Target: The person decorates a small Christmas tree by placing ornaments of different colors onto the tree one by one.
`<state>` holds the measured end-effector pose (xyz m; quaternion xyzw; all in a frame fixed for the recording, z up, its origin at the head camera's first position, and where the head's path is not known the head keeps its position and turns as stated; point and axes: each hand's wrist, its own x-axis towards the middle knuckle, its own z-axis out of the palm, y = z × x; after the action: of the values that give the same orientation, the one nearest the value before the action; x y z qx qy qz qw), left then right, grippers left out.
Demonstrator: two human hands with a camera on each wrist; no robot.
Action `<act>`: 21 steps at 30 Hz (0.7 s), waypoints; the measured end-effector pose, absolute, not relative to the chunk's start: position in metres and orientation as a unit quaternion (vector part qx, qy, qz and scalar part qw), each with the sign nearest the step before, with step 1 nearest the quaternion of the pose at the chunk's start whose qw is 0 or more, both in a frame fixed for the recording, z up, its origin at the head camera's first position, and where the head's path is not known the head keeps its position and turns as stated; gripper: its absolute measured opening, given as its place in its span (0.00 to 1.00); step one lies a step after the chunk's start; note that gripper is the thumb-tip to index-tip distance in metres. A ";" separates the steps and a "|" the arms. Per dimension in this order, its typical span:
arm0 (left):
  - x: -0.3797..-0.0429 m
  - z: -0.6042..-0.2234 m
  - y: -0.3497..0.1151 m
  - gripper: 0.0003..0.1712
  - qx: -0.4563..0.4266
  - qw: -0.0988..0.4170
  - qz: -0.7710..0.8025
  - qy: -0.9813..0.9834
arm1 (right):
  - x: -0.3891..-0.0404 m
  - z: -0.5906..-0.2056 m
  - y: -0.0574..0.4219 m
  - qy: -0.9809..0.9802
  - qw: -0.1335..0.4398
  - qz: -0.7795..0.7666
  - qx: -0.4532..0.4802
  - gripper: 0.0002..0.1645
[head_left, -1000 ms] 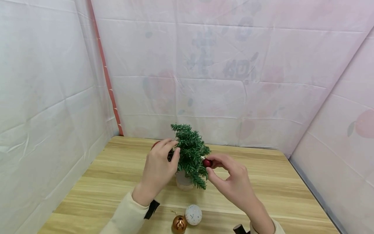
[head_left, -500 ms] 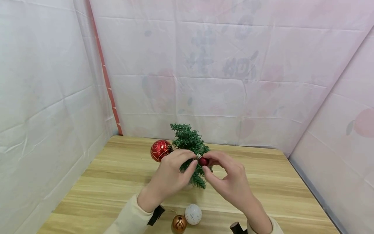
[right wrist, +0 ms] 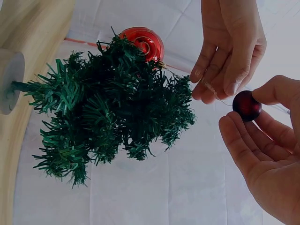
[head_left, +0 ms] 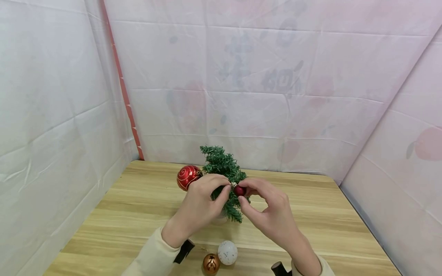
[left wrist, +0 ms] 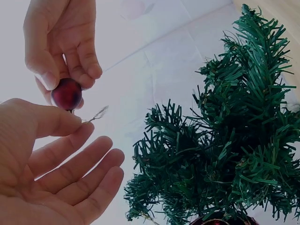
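A small dark red bauble (head_left: 239, 190) is held between the thumb and fingers of my right hand (head_left: 269, 205), in front of the little artificial Christmas tree (head_left: 221, 163). My left hand (head_left: 198, 201) pinches the bauble's thin hanging string (left wrist: 98, 114) between thumb and forefinger; its other fingers are spread in the left wrist view. The string's frayed end sticks out past those fingertips. A large shiny red bauble (head_left: 188, 177) with gold swirls hangs on the tree's left side. Both hands cover part of the tree's lower branches in the head view.
Near the front of the wooden table (head_left: 138, 214) lie a copper bauble (head_left: 211, 264) and a white speckled bauble (head_left: 227, 252), side by side. The tree stands on a pale round base (right wrist: 14, 82). Pale printed cloth (head_left: 259, 115) walls the table in behind and at both sides.
My left hand has come right, from beside the large red bauble to the small one's string, uncovering the large bauble. My right hand has shifted slightly left with the small bauble.
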<state>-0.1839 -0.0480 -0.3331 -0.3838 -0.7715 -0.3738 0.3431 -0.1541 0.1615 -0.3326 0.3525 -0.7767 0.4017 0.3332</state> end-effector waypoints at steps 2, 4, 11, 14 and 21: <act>-0.185 -0.333 -0.049 0.03 -0.384 0.348 -0.376 -0.768 | -0.154 -0.334 0.162 -0.775 0.332 0.405 0.352 0.24; -0.186 -0.332 -0.050 0.03 -0.382 0.353 -0.379 -0.766 | -0.154 -0.335 0.162 -0.774 0.330 0.409 0.352 0.24; -0.186 -0.328 -0.052 0.04 -0.379 0.361 -0.390 -0.758 | -0.154 -0.339 0.163 -0.766 0.340 0.406 0.363 0.26; -0.185 -0.327 -0.052 0.04 -0.377 0.362 -0.393 -0.757 | -0.153 -0.343 0.163 -0.763 0.341 0.408 0.368 0.26; -0.183 -0.326 -0.051 0.04 -0.377 0.347 -0.391 -0.765 | -0.151 -0.351 0.162 -0.785 0.293 0.423 0.345 0.24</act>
<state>-0.1834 -0.0505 -0.3264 -0.3775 -0.7646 -0.3905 0.3471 -0.1505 0.1620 -0.3507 0.3453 -0.7849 0.4230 0.2929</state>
